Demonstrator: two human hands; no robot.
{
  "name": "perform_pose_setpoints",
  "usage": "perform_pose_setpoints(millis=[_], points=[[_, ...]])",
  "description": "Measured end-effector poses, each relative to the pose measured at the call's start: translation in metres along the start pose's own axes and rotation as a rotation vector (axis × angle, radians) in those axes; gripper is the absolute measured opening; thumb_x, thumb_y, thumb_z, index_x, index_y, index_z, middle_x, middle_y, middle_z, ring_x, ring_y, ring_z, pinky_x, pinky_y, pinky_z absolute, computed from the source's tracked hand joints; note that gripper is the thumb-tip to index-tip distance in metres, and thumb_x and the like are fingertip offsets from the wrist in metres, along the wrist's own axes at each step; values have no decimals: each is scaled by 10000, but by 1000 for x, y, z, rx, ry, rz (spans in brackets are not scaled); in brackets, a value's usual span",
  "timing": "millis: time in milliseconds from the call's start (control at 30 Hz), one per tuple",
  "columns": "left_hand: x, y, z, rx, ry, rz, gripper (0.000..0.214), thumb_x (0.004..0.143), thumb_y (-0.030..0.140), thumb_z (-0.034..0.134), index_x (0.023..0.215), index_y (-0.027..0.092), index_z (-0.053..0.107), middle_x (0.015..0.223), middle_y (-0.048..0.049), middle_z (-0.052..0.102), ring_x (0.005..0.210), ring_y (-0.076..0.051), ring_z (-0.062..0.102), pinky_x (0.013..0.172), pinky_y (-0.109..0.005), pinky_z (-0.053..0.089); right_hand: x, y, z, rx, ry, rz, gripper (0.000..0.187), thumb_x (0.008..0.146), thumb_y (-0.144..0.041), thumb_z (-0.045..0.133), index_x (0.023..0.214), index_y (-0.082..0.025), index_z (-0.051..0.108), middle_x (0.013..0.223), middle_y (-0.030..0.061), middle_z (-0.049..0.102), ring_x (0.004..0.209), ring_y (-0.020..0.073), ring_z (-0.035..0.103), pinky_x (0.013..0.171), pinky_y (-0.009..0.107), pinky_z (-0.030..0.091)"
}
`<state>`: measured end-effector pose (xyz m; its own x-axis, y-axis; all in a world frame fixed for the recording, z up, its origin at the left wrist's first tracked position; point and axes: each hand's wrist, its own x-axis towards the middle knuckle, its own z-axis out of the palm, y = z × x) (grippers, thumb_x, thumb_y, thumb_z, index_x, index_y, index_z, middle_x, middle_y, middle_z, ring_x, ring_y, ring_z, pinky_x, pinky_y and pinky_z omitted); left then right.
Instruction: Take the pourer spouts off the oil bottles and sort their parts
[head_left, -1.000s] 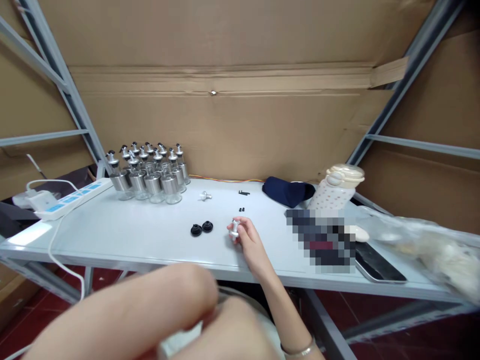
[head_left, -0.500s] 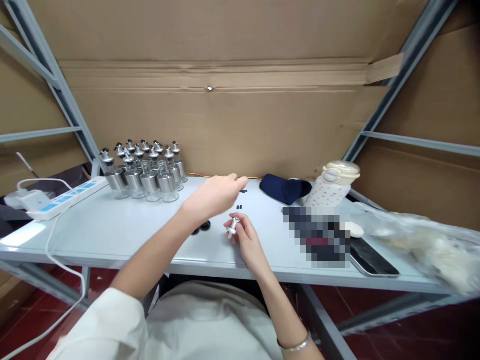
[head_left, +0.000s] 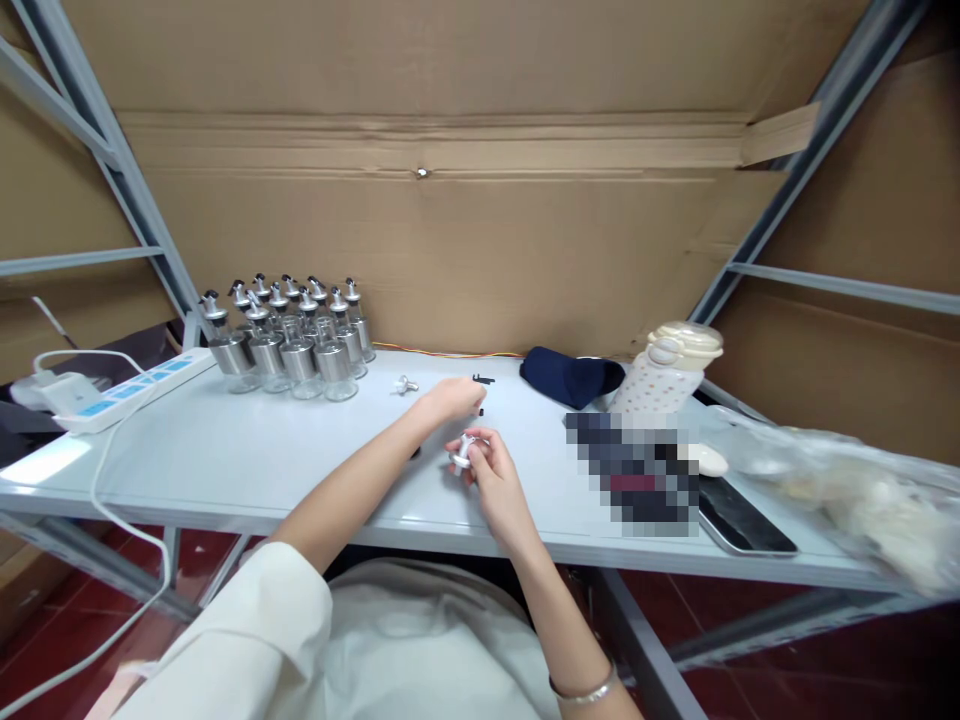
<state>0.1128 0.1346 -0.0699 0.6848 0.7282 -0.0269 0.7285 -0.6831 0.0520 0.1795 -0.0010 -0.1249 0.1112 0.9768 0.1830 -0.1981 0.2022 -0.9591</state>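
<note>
Behind the counter's (head_left: 225, 450) front edge, the right hand (head_left: 496, 482) pinches a flanged silver-metal fitting (head_left: 463, 452). The left hand's (head_left: 456, 398) grip is unclear.

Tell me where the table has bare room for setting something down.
Bare tabletop lies between the power strip and left forearm, before the glass bottles; a smaller patch separates right hand from navy cap. Crowded: the right end, with dotted flask, smartphone and plastic bag.

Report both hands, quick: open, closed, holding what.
Left hand: by the small black pieces; open, closed or holding cannot be told.
Right hand: closed, holding a silver spout piece in its fingers.
</note>
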Motion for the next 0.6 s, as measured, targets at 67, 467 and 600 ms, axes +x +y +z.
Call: perform_pose_setpoints(millis=[67,467,600], points=[[-10,-1,-4,-21,52,-2,158,793,147,516,879,139,648,898,-108,685,808,-200,637,632,-240,417,0,0,0,-1,5,4,214,791,-390,505,909,-217,463,805,17,655,579,117,539,515,244,366],[-69,-31,-16,-986,87,192,174,739,280,639,801,119,624,654,9,605,570,-77,528,582,-213,422,-1,0,0,-51,7,13,265,802,-406,489,988,-220,456,809,16,652,591,129,529,546,258,366],[-75,-42,-9,-1063,1,198,218,710,263,675,881,128,692,746,-12,638,628,-79,540,630,-217,432,-1,2,-1,-83,28,-2,273,804,-410,498,991,-214,467,843,32,660,637,139,538,578,269,381]])
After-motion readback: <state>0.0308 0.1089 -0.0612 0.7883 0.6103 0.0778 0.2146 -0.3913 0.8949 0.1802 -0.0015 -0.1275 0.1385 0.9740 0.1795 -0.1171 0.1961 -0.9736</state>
